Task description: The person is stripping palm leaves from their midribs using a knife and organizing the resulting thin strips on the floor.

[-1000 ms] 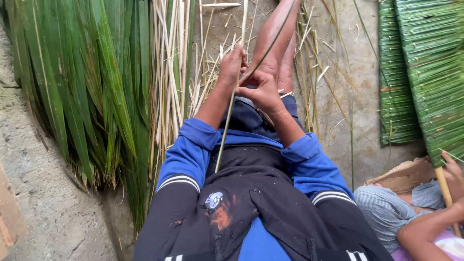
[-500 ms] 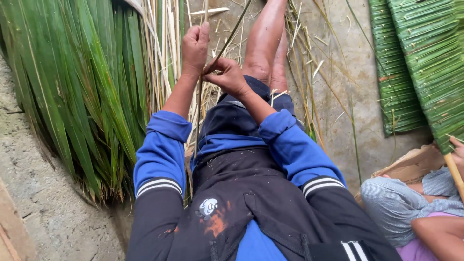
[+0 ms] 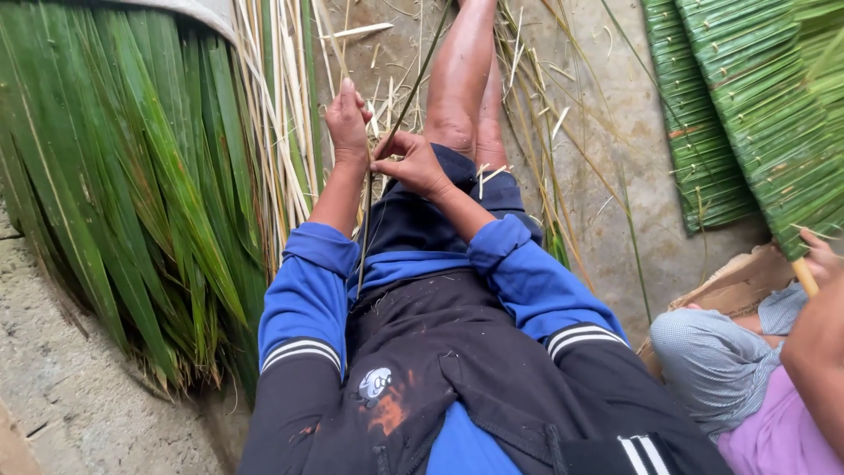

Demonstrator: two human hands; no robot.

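I sit on the ground with my legs stretched out ahead. My left hand [image 3: 345, 123] is closed around a thin green leaf strip [image 3: 406, 98] that runs from my lap up and away past my knee. My right hand [image 3: 413, 163] pinches the same strip just beside the left hand, above my thigh. Both forearms come out of blue sleeves. A bundle of pale dry stalks [image 3: 272, 114] lies right beside my left hand.
A thick pile of long green leaves [image 3: 114, 193] lies on my left. Woven green leaf panels [image 3: 747, 105] rest on the concrete at the right. Another person [image 3: 774, 369] sits at the lower right, holding a stick. Loose strips litter the ground.
My hands have moved left and slightly toward me along the strip, and the left hand now sits lower, close beside the right.
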